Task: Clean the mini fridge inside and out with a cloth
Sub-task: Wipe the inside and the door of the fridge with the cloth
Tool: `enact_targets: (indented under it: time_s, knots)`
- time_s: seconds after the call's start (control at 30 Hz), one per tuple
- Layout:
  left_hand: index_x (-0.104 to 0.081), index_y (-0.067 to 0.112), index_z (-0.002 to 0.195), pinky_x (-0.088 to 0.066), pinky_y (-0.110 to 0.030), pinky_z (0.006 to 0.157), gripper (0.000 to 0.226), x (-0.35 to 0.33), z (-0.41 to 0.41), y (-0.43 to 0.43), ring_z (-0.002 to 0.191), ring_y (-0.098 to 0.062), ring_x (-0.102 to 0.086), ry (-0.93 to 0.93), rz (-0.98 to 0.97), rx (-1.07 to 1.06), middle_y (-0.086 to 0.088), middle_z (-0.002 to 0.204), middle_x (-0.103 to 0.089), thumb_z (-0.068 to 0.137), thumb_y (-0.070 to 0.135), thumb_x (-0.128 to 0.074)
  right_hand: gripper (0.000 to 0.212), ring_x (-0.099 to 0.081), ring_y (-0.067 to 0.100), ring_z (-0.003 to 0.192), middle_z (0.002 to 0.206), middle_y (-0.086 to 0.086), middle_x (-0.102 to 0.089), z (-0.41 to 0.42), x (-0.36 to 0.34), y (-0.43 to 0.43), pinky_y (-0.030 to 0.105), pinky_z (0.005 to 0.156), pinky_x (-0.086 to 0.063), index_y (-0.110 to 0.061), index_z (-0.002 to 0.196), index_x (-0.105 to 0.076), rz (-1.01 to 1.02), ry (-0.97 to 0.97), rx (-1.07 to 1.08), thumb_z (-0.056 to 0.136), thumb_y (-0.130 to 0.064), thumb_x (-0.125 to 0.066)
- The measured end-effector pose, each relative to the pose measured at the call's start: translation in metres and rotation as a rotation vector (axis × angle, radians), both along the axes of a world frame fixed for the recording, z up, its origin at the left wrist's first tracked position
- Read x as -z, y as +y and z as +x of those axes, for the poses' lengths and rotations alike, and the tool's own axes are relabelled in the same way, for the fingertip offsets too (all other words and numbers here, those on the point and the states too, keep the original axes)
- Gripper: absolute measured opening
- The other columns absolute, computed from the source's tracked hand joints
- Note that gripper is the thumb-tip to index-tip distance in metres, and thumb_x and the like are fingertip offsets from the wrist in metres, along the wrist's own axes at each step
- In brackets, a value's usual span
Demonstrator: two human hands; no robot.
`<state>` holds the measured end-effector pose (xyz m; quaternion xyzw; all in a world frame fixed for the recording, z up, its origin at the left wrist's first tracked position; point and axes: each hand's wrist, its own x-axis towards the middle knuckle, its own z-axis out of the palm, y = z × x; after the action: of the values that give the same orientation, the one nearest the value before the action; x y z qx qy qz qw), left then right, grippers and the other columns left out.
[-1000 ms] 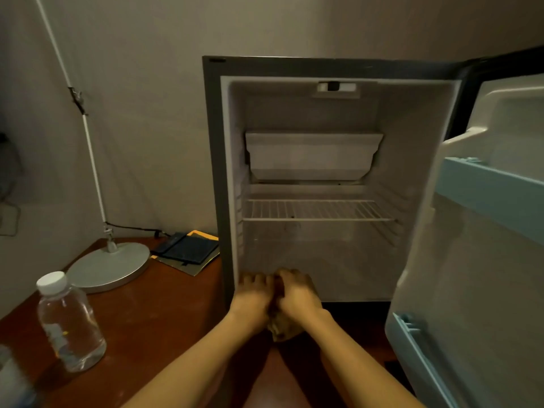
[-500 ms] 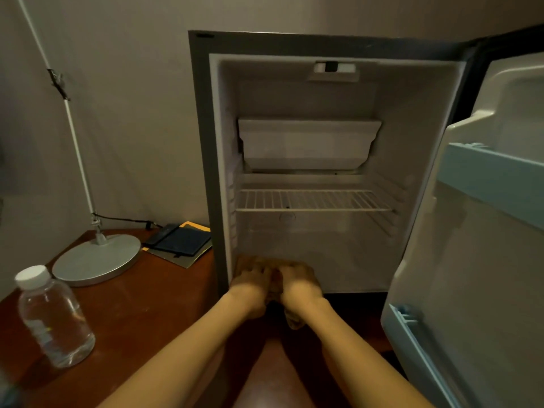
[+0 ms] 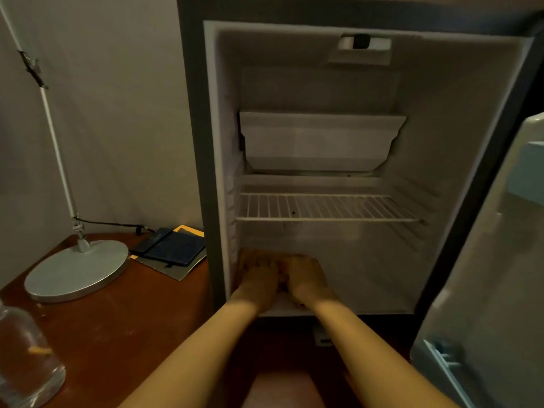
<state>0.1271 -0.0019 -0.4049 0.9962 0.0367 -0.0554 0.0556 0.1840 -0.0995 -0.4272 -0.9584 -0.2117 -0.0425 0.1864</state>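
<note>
The mini fridge (image 3: pixel 441 142) stands open and empty, its door (image 3: pixel 500 260) swung out to the right. Inside are a white wire shelf (image 3: pixel 323 207) and a white tray box (image 3: pixel 318 142) above it. My left hand (image 3: pixel 259 278) and my right hand (image 3: pixel 306 278) lie side by side on the fridge floor at its front left corner. Both hold a tan cloth (image 3: pixel 250 256), which is mostly hidden under them; a bit shows past my left fingers.
A brown wooden table (image 3: pixel 132 319) carries the fridge. Left of it stand a lamp with a round grey base (image 3: pixel 76 269), a dark notebook on papers (image 3: pixel 173 245) and a clear water bottle (image 3: pixel 26 360) at the near left edge.
Both hands have moved forward with the cloth, from the fridge's front edge onto its floor. The view has come closer to the fridge.
</note>
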Motion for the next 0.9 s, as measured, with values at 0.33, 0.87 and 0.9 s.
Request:
enact_targets:
  time_s: [0.33,0.87,0.9]
  knots:
    - [-0.010,0.012,0.152,-0.008,-0.052,0.117,0.056,0.014,0.073,0.018,0.145,-0.039,-0.003,-0.001,0.062,-0.078,-0.018,0.158,-0.006,0.103,0.030,-0.030,0.038,-0.057,0.033,0.107,0.116,0.009,-0.064,0.070,0.012,0.014,0.037,0.082,-0.043,-0.022,0.110,-0.063,-0.046,-0.085,-0.110,0.085,-0.038,-0.039]
    - [-0.003,0.010,0.153,-0.013,-0.051,0.117,0.061,0.006,-0.002,-0.003,0.144,-0.040,-0.009,0.022,0.125,-0.004,-0.017,0.159,-0.004,0.102,0.023,-0.034,0.053,-0.026,0.028,0.135,0.151,0.000,-0.028,-0.020,0.007,-0.027,0.040,0.105,-0.031,-0.040,0.143,-0.032,-0.063,-0.001,-0.064,0.089,-0.044,-0.033]
    - [-0.001,0.012,0.153,-0.015,-0.051,0.117,0.068,0.005,-0.011,-0.007,0.144,-0.041,-0.008,0.042,0.130,-0.003,-0.017,0.159,-0.003,0.100,0.022,-0.042,0.052,-0.025,0.028,0.136,0.152,0.000,-0.027,-0.029,0.006,-0.031,0.040,0.106,-0.029,-0.040,0.143,-0.031,-0.060,0.003,-0.069,0.091,-0.041,-0.037]
